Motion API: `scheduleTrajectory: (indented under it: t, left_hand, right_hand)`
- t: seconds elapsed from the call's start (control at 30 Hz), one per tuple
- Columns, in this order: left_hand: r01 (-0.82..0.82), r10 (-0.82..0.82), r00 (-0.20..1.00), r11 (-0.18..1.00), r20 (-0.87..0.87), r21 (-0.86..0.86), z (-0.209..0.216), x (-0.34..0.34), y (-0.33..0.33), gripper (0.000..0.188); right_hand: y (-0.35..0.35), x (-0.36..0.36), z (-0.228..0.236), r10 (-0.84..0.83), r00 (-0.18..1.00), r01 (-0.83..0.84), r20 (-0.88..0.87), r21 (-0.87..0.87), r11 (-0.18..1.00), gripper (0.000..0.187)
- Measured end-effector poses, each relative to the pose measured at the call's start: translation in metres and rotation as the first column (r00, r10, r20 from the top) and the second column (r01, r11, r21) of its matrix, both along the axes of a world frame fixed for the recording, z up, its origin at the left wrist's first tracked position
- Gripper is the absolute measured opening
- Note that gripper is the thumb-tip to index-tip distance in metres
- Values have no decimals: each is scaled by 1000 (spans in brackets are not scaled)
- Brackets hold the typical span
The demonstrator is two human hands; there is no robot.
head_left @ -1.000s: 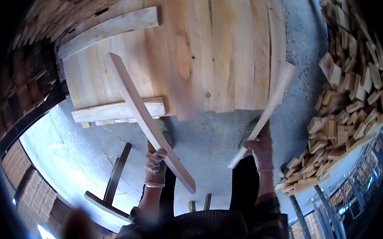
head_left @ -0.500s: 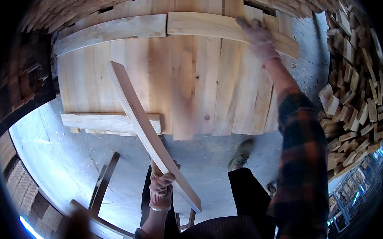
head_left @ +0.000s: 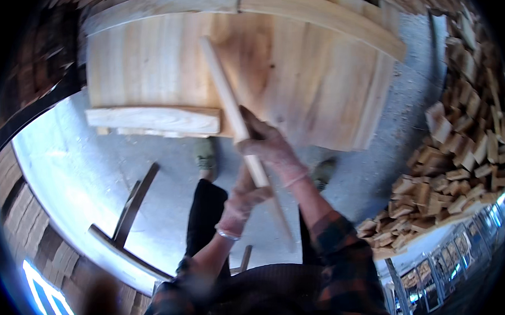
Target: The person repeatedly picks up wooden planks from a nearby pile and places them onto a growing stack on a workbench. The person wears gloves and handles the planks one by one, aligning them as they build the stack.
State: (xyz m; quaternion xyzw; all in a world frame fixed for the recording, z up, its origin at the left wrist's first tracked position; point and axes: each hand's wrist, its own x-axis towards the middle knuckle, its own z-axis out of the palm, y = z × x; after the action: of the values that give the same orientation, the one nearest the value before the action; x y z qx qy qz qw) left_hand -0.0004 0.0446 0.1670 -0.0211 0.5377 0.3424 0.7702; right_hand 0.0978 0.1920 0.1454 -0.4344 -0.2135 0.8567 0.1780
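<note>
My left hand (head_left: 240, 206), in a pale work glove, is closed round the lower part of a long wooden slat (head_left: 222, 85). Higher up the same slat, my gloved right hand (head_left: 273, 151) grips its edge. The slat tilts up and to the left, its far end over a panel of planks (head_left: 153, 66) laid side by side. Across the panel's far side lie two crosspieces, one on the left (head_left: 161, 6) and one on the right (head_left: 319, 11), meeting end to end. A shorter crosspiece (head_left: 155, 119) rests along the near left edge. Motion blurs the slat's lower end.
A heap of cut wood pieces (head_left: 460, 137) fills the right side. Stacked wood (head_left: 42, 240) stands at the left rim, and a dark wooden frame (head_left: 133, 205) at the lower left. My feet are on the grey floor (head_left: 167, 150) by the panel's near edge.
My right hand has left the far right crosspiece and taken hold of the slat beside my left hand. The slat has shifted right and turned. The view has tipped toward me.
</note>
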Motion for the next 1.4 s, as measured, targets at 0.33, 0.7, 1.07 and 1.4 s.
scheduleTrajectory:
  t: [0.33, 0.7, 1.07, 1.4]
  left_hand:
    - [297, -284, 918, 955, -275, 6, -10, -8, -20, 72]
    - [0, 8, 989, 999, -150, 53, -16, -10, -33, 58]
    - [66, -63, 966, 998, -250, 3, -35, -10, -39, 60]
    - [441, -390, 889, 870, -239, 222, 51, 33, -10, 66]
  right_hand:
    - [26, 77, -37, -41, 45, -999, 998, 44, -25, 68]
    - [6, 95, -101, -198, 217, -971, 956, 231, 54, 40]
    - [20, 81, -80, 60, 85, -990, 995, 77, 118, 40]
    - [-114, 145, 55, -225, 593, -143, 773, 376, 915, 88]
